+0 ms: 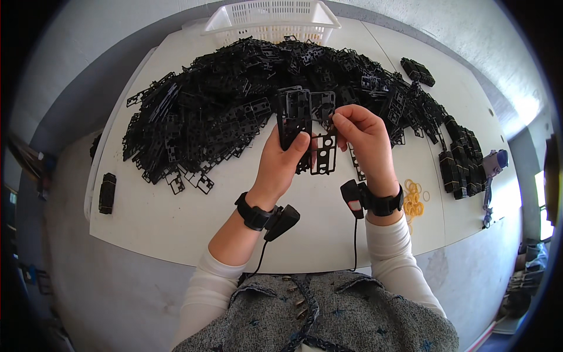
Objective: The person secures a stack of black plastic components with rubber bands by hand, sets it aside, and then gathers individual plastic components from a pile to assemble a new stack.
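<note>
My left hand (pixel 280 159) is closed round a stack of black plastic frames (pixel 295 117), its thumb lying across the front of them. Just right of the stack is a single black plastic frame (pixel 324 154) with round and square cutouts, upright. My right hand (pixel 365 136) pinches the edge of a frame beside the stack with thumb and forefinger. Its other fingers are curled and partly hidden. Behind both hands spreads a large heap of loose black plastic frames (pixel 217 100), several of them reaching toward me on the white table (pixel 234 217).
A white plastic basket (pixel 270 14) stands at the far edge. Banded bundles of black frames (pixel 460 164) are piled at the right; single bundles lie far right (pixel 417 71) and at the left (pixel 107 193). Yellow rubber bands (pixel 414 202) lie by my right wrist. Cables hang from both wrist straps.
</note>
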`<state>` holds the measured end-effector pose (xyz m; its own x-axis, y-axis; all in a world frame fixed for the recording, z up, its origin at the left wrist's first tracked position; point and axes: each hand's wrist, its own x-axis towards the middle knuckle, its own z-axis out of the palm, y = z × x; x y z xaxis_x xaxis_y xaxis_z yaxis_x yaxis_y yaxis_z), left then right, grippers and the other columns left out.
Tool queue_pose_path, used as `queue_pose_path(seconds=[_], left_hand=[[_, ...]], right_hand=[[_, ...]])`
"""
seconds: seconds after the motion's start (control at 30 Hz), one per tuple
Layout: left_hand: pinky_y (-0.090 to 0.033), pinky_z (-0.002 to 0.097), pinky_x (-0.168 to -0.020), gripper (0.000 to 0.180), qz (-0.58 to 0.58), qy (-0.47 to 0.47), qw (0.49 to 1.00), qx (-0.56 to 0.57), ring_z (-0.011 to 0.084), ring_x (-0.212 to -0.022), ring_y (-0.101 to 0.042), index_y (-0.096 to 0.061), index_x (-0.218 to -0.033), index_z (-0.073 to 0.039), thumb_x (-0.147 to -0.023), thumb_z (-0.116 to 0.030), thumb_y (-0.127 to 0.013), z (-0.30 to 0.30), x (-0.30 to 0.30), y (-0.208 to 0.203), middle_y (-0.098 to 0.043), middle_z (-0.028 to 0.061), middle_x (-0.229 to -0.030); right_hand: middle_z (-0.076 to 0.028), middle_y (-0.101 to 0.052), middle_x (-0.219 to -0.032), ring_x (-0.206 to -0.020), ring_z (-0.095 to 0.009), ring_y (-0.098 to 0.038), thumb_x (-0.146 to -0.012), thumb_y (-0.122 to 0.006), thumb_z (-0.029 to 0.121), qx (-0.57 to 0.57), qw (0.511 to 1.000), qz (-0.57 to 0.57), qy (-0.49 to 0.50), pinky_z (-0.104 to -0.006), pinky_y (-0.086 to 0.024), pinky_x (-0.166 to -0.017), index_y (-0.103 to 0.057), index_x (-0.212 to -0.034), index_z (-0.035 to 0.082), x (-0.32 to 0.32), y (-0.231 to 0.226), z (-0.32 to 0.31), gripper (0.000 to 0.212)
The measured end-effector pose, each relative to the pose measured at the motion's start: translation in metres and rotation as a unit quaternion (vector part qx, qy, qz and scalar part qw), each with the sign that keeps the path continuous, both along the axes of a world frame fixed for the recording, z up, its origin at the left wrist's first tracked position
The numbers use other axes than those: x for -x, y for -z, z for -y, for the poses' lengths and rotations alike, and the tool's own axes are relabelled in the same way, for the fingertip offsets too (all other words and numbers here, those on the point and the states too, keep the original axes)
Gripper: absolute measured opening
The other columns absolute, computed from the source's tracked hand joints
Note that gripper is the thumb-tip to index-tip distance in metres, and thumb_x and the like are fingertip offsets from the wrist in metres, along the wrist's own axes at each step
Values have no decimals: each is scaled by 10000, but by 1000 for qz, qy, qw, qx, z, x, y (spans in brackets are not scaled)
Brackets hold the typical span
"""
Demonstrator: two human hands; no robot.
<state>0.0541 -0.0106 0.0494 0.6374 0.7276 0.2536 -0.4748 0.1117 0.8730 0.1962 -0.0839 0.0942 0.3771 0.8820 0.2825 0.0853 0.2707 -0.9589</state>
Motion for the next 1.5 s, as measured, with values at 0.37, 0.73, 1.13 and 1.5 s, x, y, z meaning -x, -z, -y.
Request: queue_pose_path(seconds=[0.37, 0.73, 1.13, 1.5], left_hand=[[-463, 271, -560, 308, 111, -29, 991, 64, 142, -639, -555, -477, -1027, -17, -887, -267, -590, -6, 4, -5, -566, 72, -829], [-450, 263, -527, 264, -56, -6, 998, 4, 135, -599, -550, -498, -1023, -10, -863, -182, -620, -14, 15, -14, -557, 65, -793], [-457, 268, -551, 539, 81, 31, 996, 22, 143, -601, -539, -501, -1027, -9, -891, -526, -433, -18, 7, -3, -557, 74, -795], [-470, 258, -574, 607, 78, 1, 996, 39, 145, -635, -557, -504, -1060, -4, -877, -574, -407, -7, 0, 2, -587, 73, -825]], right_hand=[[-51, -605, -854, -620, -122, -580, -882, -556, 83, -20, 987, -155, 18, -233, -496, -595, -485, -1047, 16, 0, 0, -7, 191], [-35, -603, -864, -931, -123, -514, -812, -627, 39, -98, 868, 463, 151, -230, -437, -753, -621, -949, -1, -6, -3, 0, 143], [26, -523, -750, -669, -41, -452, -840, -610, 70, -45, 995, 88, 21, -193, -370, -607, -662, -850, -20, 0, 1, 1, 105], [24, -573, -712, -646, -50, -541, -858, -586, 59, 10, 1000, 6, 12, -181, -419, -572, -641, -930, -7, 27, 1, -2, 112]])
